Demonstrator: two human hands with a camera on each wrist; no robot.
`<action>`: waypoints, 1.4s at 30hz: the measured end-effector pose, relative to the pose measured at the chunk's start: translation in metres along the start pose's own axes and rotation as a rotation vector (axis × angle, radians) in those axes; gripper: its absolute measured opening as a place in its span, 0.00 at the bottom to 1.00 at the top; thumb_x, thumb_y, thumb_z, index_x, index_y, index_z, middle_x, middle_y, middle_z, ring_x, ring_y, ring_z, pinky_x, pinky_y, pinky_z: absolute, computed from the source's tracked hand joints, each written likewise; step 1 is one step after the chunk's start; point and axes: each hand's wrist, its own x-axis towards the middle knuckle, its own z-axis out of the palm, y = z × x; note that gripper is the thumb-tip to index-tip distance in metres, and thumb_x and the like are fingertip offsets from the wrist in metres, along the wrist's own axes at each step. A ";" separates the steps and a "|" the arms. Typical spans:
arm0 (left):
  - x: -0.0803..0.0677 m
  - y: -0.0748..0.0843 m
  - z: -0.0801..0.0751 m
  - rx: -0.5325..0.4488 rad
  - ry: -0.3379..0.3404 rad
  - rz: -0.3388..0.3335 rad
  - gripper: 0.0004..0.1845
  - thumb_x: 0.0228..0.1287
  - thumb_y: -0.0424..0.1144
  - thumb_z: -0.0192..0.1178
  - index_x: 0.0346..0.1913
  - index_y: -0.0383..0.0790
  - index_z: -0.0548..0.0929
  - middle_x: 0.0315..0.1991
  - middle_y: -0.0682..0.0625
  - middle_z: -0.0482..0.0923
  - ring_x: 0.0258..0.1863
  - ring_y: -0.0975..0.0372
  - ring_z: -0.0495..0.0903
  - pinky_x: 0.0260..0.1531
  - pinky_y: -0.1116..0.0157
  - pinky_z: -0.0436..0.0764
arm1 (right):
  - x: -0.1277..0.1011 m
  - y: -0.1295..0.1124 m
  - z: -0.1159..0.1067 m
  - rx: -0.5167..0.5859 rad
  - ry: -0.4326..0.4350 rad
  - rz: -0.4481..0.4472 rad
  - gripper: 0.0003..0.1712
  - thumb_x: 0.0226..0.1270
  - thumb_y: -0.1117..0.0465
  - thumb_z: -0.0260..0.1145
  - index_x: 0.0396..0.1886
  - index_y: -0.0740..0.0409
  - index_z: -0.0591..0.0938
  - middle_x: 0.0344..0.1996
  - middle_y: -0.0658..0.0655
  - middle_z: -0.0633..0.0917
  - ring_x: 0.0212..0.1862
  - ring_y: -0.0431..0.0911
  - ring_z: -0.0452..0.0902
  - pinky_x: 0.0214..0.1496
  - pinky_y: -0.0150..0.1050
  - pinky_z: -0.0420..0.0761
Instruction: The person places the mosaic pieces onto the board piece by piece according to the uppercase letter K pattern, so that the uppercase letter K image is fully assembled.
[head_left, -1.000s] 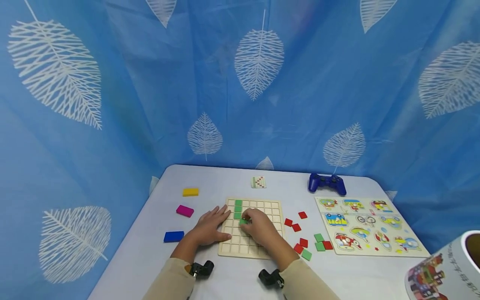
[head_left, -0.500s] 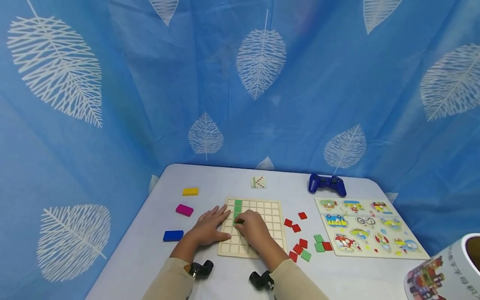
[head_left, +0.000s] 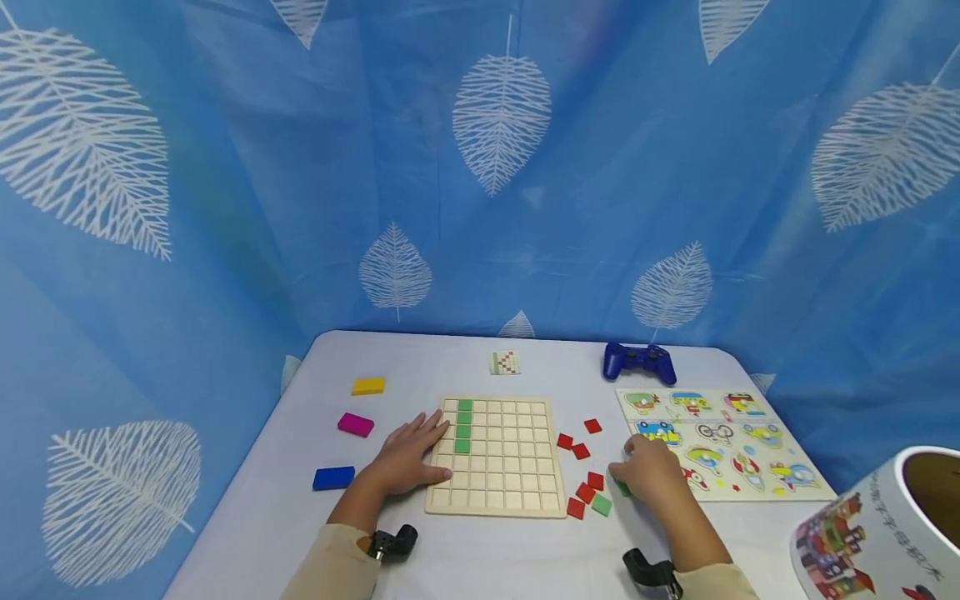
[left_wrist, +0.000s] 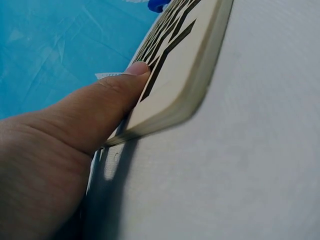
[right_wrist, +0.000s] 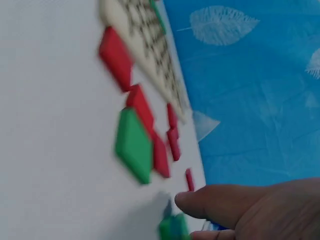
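Observation:
My left hand (head_left: 411, 454) lies with fingers spread along the left edge of a wooden grid board (head_left: 517, 509), and its thumb (left_wrist: 117, 95) rests on the rim near the corner. A column of green square tiles (head_left: 463, 432) fills cells at the board's upper left. To the right of the board, my right hand (head_left: 652, 473) reaches down over a green tile (right_wrist: 172, 229), fingertips beside it. Whether they pinch it cannot be seen. A second loose green tile (head_left: 602, 505) lies near several red tiles (head_left: 585, 492).
A picture puzzle board (head_left: 750, 433) lies right of the tiles, partly under my right hand. Behind it is a blue game controller (head_left: 639, 362). A pattern card (head_left: 505, 362) lies at the back. Yellow (head_left: 368, 386), magenta (head_left: 356, 424) and blue (head_left: 333, 478) blocks stand left; a printed cup (head_left: 862, 533) is front right.
My right hand has left the green column on the board and moved right to the loose tiles. The lowest green tile now sits in its cell. My left hand stays on the board.

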 end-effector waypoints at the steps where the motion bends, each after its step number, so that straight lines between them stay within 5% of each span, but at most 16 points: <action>1: -0.001 0.000 0.000 0.001 0.001 -0.004 0.51 0.60 0.65 0.71 0.82 0.54 0.63 0.86 0.54 0.49 0.86 0.51 0.43 0.82 0.41 0.45 | 0.000 0.005 0.001 0.003 -0.002 0.012 0.31 0.62 0.53 0.76 0.57 0.69 0.81 0.51 0.70 0.83 0.47 0.60 0.77 0.49 0.58 0.80; 16: -0.001 0.002 -0.002 -0.006 -0.001 -0.004 0.51 0.59 0.64 0.72 0.82 0.54 0.63 0.86 0.54 0.50 0.86 0.50 0.43 0.81 0.39 0.45 | -0.002 0.011 0.011 0.034 0.032 -0.007 0.19 0.63 0.60 0.74 0.47 0.70 0.83 0.40 0.64 0.86 0.42 0.56 0.78 0.46 0.55 0.79; 19: 0.000 0.001 -0.003 -0.003 -0.001 -0.014 0.51 0.59 0.64 0.72 0.82 0.55 0.63 0.86 0.54 0.50 0.86 0.50 0.43 0.81 0.40 0.45 | -0.004 -0.013 0.018 0.062 0.085 -0.060 0.17 0.65 0.63 0.73 0.50 0.67 0.85 0.43 0.64 0.85 0.44 0.57 0.77 0.48 0.55 0.80; 23: 0.000 0.000 -0.005 0.007 -0.005 -0.020 0.50 0.59 0.64 0.71 0.83 0.56 0.62 0.86 0.55 0.49 0.86 0.51 0.43 0.82 0.41 0.44 | -0.008 -0.074 0.039 0.117 0.140 -0.249 0.18 0.65 0.62 0.74 0.54 0.56 0.87 0.49 0.60 0.86 0.52 0.56 0.79 0.54 0.55 0.81; 27: 0.001 -0.001 -0.007 0.004 -0.017 -0.005 0.50 0.61 0.64 0.70 0.83 0.56 0.62 0.86 0.55 0.49 0.86 0.51 0.42 0.82 0.41 0.44 | -0.017 -0.136 0.069 0.188 0.059 -0.470 0.15 0.66 0.61 0.74 0.52 0.50 0.88 0.48 0.53 0.87 0.53 0.51 0.81 0.55 0.52 0.83; 30: 0.001 -0.001 -0.007 0.017 -0.021 0.012 0.49 0.61 0.64 0.70 0.83 0.55 0.63 0.86 0.55 0.49 0.86 0.50 0.43 0.82 0.41 0.44 | -0.022 -0.165 0.090 0.216 -0.009 -0.550 0.14 0.66 0.62 0.74 0.51 0.52 0.88 0.45 0.51 0.88 0.50 0.47 0.81 0.53 0.48 0.83; 36: 0.002 -0.001 -0.006 0.032 -0.015 0.023 0.49 0.61 0.64 0.70 0.82 0.54 0.63 0.86 0.54 0.49 0.86 0.50 0.43 0.82 0.41 0.45 | -0.028 -0.185 0.110 0.192 0.010 -0.526 0.10 0.63 0.62 0.77 0.44 0.52 0.87 0.42 0.48 0.86 0.47 0.43 0.82 0.52 0.45 0.84; 42: 0.002 -0.002 -0.006 0.017 -0.012 0.021 0.49 0.62 0.64 0.70 0.82 0.54 0.63 0.86 0.54 0.49 0.86 0.50 0.43 0.82 0.41 0.45 | -0.032 -0.182 0.116 0.174 0.051 -0.539 0.06 0.62 0.62 0.78 0.39 0.52 0.90 0.35 0.47 0.80 0.36 0.40 0.74 0.39 0.36 0.79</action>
